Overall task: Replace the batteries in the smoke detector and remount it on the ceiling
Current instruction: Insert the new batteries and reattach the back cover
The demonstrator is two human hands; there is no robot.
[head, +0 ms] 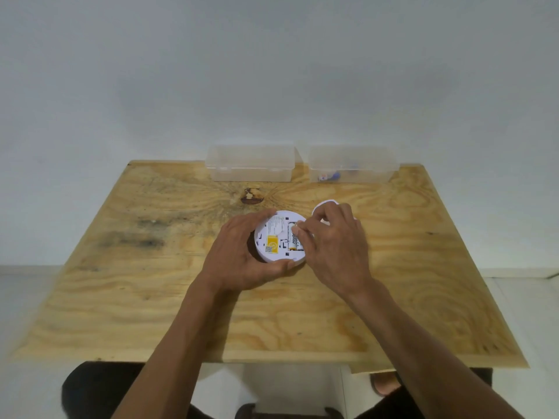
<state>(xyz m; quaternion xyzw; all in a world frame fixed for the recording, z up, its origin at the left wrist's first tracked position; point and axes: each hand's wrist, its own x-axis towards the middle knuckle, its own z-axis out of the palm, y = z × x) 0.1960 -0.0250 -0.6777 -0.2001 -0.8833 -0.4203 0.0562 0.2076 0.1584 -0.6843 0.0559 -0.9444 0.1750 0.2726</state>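
Meanwhile left hand [239,252] grip clamps detector [279,237]; right hand [335,240] grip pinches battery [292,237], hiding plate [325,204].

The smoke detector [276,237] is white with a yellow sticker [271,244] on it. Under it, the table [151,282] is pale swirly-grained plywood with dark smudges.

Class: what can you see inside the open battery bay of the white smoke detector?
Inside the smoke detector, one battery with dark lettering lies lengthwise. The right hand's fingertips cover the bay's right side, so any second battery is hidden. The left hand grips the rim.
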